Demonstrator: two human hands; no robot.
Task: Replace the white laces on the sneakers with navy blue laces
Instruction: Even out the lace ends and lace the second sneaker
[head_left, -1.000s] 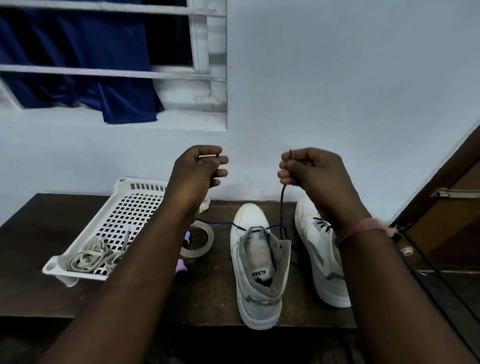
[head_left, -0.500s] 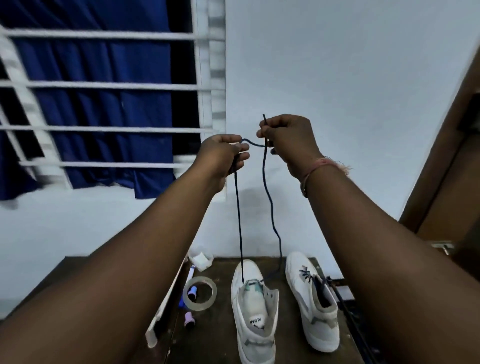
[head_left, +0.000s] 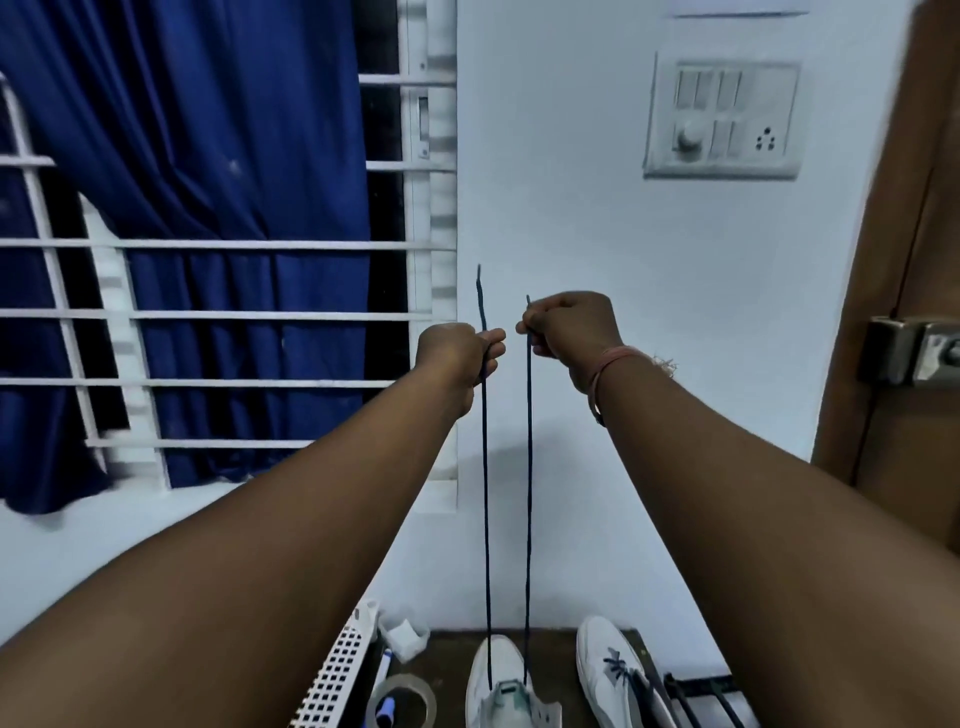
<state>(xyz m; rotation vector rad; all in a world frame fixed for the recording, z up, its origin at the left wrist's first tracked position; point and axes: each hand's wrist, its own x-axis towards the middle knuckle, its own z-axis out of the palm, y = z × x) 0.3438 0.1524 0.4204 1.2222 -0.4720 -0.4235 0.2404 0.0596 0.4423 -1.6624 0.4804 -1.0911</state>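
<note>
Hands are up at mid-frame, each pinching one strand of the navy lace (head_left: 529, 493) near its tip: left hand (head_left: 457, 353) with fingers curled round the left strand, right hand (head_left: 569, 332) gripping the right. Both strands run taut down to the unlaced sneaker (head_left: 496, 680) at the bottom centre of the surface (head_left: 447, 654). The left tip stands higher, so the ends look uneven. Risk now: too hard a pull could lift the shoe or drag one end back through the eyelet. The second sneaker (head_left: 608, 670), lower right, already shows navy lacing.
</note>
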